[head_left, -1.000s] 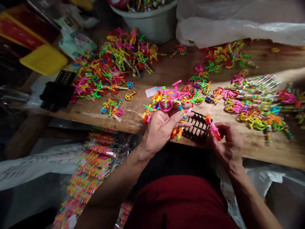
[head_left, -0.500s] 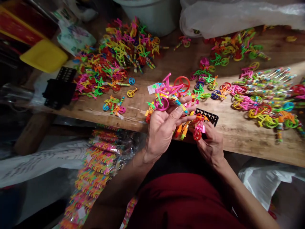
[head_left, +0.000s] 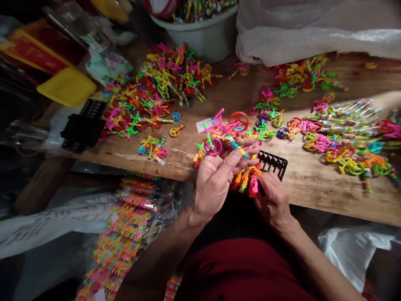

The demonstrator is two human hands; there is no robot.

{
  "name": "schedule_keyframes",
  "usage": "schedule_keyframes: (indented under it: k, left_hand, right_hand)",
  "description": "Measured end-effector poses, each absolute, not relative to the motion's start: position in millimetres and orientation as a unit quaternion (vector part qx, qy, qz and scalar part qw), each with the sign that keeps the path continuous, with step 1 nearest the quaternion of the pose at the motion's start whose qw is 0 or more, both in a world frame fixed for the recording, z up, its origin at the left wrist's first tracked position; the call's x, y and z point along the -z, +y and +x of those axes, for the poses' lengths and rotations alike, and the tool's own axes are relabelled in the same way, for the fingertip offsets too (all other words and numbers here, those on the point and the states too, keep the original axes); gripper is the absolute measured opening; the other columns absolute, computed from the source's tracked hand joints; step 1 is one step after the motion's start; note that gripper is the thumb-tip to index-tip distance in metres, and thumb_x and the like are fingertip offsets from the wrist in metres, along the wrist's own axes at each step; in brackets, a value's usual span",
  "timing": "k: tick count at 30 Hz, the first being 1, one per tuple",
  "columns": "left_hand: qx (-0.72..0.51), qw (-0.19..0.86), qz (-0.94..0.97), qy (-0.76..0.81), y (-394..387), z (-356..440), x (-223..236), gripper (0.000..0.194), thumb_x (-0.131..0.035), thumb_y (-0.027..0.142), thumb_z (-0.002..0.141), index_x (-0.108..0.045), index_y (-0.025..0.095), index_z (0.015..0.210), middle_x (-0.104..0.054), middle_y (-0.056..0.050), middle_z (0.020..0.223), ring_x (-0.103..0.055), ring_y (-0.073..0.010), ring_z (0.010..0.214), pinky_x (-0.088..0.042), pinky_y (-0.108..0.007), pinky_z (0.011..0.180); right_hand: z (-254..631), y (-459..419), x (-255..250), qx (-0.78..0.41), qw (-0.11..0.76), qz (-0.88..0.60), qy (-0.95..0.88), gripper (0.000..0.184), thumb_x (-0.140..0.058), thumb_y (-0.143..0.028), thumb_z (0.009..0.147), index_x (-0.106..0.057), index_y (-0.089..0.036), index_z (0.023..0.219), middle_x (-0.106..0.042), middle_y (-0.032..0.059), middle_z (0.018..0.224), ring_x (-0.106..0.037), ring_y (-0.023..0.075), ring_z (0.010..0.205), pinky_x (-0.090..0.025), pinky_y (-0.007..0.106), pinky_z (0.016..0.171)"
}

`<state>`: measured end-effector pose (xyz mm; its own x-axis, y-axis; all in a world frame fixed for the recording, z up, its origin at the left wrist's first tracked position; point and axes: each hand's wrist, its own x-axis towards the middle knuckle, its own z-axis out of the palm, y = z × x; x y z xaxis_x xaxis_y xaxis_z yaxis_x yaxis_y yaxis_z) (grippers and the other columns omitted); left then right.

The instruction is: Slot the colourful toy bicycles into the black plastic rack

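Neon-bright plastic fills a worn wooden tabletop (head_left: 200, 155) where a person in a red top sorts miniature toy bicycles. The left hand (head_left: 216, 177) is raised just above the tabletop's near edge, its fingers curled around a bundle of bicycles (head_left: 224, 129), topped by a pink frame with a red wheel. The right hand (head_left: 272, 200) sits close beside it, fingers pinched on a small red and pink bicycle piece (head_left: 253, 182), held against the lower end of the same bundle. Just behind the right hand's fingertips lies a black slotted tray (head_left: 274, 162), flat on the wood.

A large heap of loose bicycles (head_left: 156, 94) spreads across the tabletop's far left, with more bicycles and clear candy tubes (head_left: 341, 125) scattered to the right. A grey bucket (head_left: 203, 35) and a white plastic bag (head_left: 313, 33) stand at the back. A second black tray (head_left: 83, 129) rests at the left edge. Below the tabletop, packed strips of bicycles in clear wrapping (head_left: 131, 221) lie stacked.
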<state>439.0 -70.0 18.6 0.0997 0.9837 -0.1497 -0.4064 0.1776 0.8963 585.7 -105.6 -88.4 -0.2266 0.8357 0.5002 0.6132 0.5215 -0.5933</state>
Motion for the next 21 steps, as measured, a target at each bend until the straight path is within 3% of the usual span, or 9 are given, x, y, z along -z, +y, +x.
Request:
schedule_keyframes:
  k: [4,9,14,18,21]
  left_hand:
    - [-0.502,0.662,0.380,0.407,-66,439,-36,0.016,-0.057,0.024,0.096,-0.067,0.019,0.108,-0.070,-0.007,0.124,-0.063,-0.0294,0.127,-0.062,-0.041,0.096]
    - [-0.469,0.647,0.412,0.437,-60,446,-48,0.016,-0.057,0.035,0.100,-0.067,0.022,0.101,-0.068,-0.004,0.129,-0.058,-0.0332,0.132,-0.060,-0.047,0.098]
    - [-0.460,0.716,0.384,0.359,-71,459,-43,0.009,-0.057,0.016,0.096,-0.063,0.021,0.102,-0.072,-0.003,0.120,-0.071,-0.0245,0.113,-0.062,-0.039,0.096]
    - [-0.452,0.607,0.492,0.431,-82,454,-38,0.007,-0.068,0.019,0.093,-0.062,0.020,0.095,-0.076,0.001,0.096,-0.075,-0.0149,0.078,-0.064,-0.023,0.070]
    - [-0.425,0.446,0.617,0.490,-89,455,-31,0.011,-0.073,0.022,0.091,-0.065,0.019,0.098,-0.075,0.002,0.089,-0.074,-0.0132,0.073,-0.061,-0.020,0.065]
  right_hand:
    - [586,-106,89,-0.147,0.424,-0.464,-0.764,0.028,-0.049,-0.010,0.092,-0.059,-0.018,0.117,-0.067,0.0103,0.096,-0.061,0.0224,0.086,-0.052,0.036,0.076]
    - [580,-105,91,-0.167,0.374,-0.498,-0.764,0.022,-0.043,-0.012,0.094,-0.062,-0.018,0.106,-0.064,0.0097,0.089,-0.060,0.0227,0.085,-0.051,0.037,0.075]
    - [582,-102,97,-0.191,0.386,-0.494,-0.755,0.027,-0.041,-0.018,0.097,-0.067,-0.020,0.100,-0.069,0.0108,0.092,-0.064,0.0245,0.092,-0.055,0.038,0.080]
    - [599,-109,82,-0.225,0.420,-0.480,-0.737,0.027,-0.047,-0.021,0.097,-0.067,-0.021,0.115,-0.072,0.0095,0.104,-0.068,0.0216,0.094,-0.057,0.035,0.081]
    - [616,-123,60,-0.239,0.488,-0.531,-0.650,0.027,-0.057,-0.020,0.095,-0.067,-0.022,0.120,-0.072,0.0077,0.109,-0.069,0.0200,0.096,-0.056,0.034,0.086]
